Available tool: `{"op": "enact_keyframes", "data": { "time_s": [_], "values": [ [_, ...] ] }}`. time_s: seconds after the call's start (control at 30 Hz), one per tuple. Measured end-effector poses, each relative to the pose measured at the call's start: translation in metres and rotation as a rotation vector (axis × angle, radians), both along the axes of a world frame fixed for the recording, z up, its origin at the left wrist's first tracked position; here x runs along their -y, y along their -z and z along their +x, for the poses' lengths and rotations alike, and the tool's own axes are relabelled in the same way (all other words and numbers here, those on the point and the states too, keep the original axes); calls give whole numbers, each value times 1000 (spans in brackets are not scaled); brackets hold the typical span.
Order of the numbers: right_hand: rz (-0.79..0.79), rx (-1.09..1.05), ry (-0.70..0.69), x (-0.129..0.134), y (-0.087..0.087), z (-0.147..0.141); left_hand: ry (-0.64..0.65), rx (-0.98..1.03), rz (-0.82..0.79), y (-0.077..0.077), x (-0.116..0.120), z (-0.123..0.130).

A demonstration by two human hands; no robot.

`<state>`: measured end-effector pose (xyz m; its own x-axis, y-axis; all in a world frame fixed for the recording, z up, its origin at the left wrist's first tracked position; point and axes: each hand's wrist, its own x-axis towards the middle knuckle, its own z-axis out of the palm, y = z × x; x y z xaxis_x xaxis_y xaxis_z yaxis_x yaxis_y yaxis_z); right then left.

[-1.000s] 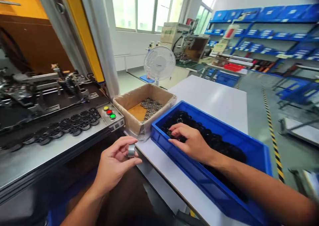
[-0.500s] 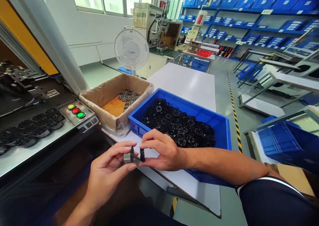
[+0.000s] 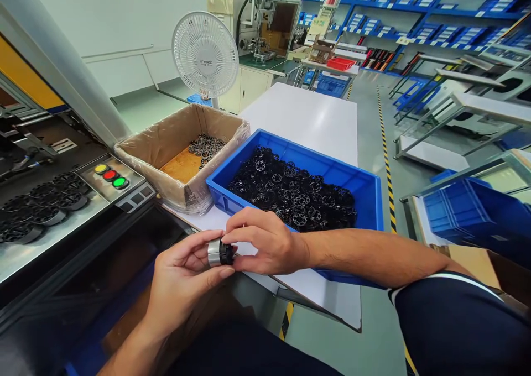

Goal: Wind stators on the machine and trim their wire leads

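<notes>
My left hand (image 3: 178,276) grips a metal ring (image 3: 214,252) between thumb and fingers. Against the ring's right side sits a black plastic part (image 3: 226,252), which my right hand (image 3: 265,242) pinches with thumb and fingertips. The two parts touch, face to face. Just beyond my hands, a blue bin (image 3: 319,160) holds a heap of black round parts (image 3: 290,188). To its left stands a plastic-lined cardboard box (image 3: 166,138) with some round parts in its far right corner.
A machine ledge (image 3: 95,210) at left carries black ring parts (image 3: 45,207) and three coloured buttons (image 3: 110,175). A white fan (image 3: 205,55) stands behind the box. Bin and box rest on a white table (image 3: 307,105). Blue bins (image 3: 468,207) stand at right.
The black part in my right hand has moved left against the ring; the gap between them has closed. The camera view has shifted, and my head has tilted downward.
</notes>
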<state>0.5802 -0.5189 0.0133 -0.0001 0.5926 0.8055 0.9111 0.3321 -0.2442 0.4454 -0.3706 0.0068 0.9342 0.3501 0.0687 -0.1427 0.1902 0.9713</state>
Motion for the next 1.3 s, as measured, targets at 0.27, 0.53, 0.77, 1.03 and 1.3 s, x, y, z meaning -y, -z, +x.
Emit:
{"op": "enact_keyframes", "data": {
  "time_s": [0.27, 0.53, 0.77, 1.03, 1.3],
  "values": [
    [-43, 31, 10, 0, -4, 1, -22, 1, -10, -7, -3, -1],
    [-17, 54, -9, -2, -2, 2, -46, 9, 13, 0, -2, -2],
    [-14, 64, 6, -1, 0, 2, -13, 11, -48, -8, -1, -1],
    [-38, 54, 0, 0, 2, 1, -7, -19, -92, -9, -1, -2],
    [-38, 148, 46, -1, -2, 4, 43, -65, -194, -3, -4, -3]
  ]
}}
